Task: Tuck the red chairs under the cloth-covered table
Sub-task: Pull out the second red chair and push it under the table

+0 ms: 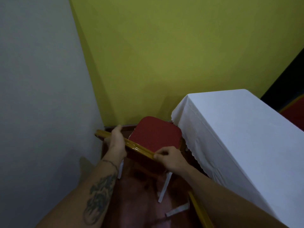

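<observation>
A red chair (154,134) with a gold-coloured back rail stands in the corner, left of the table draped in a white cloth (230,129). The seat's right edge is close to the hanging cloth. My left hand (116,139) grips the back rail near its left end. At the rail's right end my right hand (169,157) holds on too. The chair's pale rear legs show below my arms. Part of a second chair's (199,209) gold back rail and a pale leg appear under my right forearm.
A grey-white wall (41,96) runs close on the left and a yellow-green wall (164,55) stands straight ahead, meeting just beyond the chair. The floor (139,203) is dark red. A dark panel and a red surface lie at the far right.
</observation>
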`<state>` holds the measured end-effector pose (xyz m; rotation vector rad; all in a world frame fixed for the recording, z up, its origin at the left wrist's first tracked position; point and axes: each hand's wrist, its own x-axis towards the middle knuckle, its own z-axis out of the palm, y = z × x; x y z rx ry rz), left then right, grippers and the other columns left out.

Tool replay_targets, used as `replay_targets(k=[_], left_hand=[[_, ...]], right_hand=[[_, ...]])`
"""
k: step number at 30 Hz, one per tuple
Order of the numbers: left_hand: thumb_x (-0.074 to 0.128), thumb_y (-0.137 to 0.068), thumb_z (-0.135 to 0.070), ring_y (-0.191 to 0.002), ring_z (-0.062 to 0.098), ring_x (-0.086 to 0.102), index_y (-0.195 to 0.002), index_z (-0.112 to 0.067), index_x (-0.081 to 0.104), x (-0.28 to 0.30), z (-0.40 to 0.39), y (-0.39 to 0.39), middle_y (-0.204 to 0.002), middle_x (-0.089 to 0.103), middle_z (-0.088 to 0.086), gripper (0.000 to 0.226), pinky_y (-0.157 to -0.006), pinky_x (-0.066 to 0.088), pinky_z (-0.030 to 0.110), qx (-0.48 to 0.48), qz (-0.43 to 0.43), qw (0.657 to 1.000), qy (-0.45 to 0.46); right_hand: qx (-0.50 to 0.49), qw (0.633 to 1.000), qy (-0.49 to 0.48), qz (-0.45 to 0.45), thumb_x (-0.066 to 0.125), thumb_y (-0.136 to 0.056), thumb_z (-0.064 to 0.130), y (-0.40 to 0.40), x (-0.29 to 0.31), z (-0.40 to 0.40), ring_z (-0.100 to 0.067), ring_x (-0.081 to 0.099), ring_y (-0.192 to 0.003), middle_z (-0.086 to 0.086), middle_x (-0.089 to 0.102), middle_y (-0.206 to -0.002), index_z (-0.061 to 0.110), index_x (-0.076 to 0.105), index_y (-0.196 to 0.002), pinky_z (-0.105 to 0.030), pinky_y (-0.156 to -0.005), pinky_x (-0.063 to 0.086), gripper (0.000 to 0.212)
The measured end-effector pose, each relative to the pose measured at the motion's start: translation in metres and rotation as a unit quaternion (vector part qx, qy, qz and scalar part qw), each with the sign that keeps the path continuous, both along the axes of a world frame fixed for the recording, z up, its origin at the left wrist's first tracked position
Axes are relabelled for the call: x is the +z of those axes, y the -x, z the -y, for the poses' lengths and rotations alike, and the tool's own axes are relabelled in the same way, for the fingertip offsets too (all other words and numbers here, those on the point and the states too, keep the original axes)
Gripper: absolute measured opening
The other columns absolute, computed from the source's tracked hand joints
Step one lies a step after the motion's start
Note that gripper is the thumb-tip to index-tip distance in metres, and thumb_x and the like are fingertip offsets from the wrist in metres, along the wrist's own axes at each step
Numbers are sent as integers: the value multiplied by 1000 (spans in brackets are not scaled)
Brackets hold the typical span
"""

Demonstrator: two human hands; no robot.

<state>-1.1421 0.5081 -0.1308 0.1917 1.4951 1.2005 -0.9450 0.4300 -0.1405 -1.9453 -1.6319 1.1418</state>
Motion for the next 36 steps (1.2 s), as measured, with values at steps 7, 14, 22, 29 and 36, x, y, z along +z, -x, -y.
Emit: replay_targets(k=[7,14,22,29,36], left_hand=[[63,-74,-8,-104,34,58,-151,-8,7,0,-3,-3,-131,50,20,95,-94,56,51,-68,-148,986,32],[63,-62,-13,-102,34,64,-149,-10,9,-10,-16,21,-119,56,16,103,-91,58,49,-116,-171,978,28],[70,-52,-23,-100,37,69,-137,-13,25,-28,-50,77,-116,64,18,96,-84,60,55,-211,-227,950,33],[72,-61,-12,-84,35,73,-131,4,46,-20,-69,103,-113,67,25,76,-67,64,45,-267,-219,939,-2],[62,-74,5,-66,30,61,-111,3,59,-16,-79,95,-90,59,20,38,-72,59,47,-310,-215,925,-44]], right_hand=[[-73,993,90,-3,60,-97,13,-7,-7,-29,-15,38,-55,3,40,-55,18,44,-54,-31,-61,34,46],[-187,940,270,-97,41,-99,32,11,-50,-39,-33,63,-91,-18,60,-113,3,57,-108,-38,-64,56,34],[-357,802,359,-318,44,-100,12,55,-65,-27,-33,61,-111,-17,54,-114,1,54,-120,-33,-44,61,25],[-339,810,406,-252,41,-109,35,105,-67,-26,-17,55,-62,-9,54,-79,5,51,-86,-19,-32,47,39],[-342,810,407,-246,32,-109,45,120,-67,-20,-16,54,-58,-9,55,-79,6,51,-86,-19,-31,47,50]])
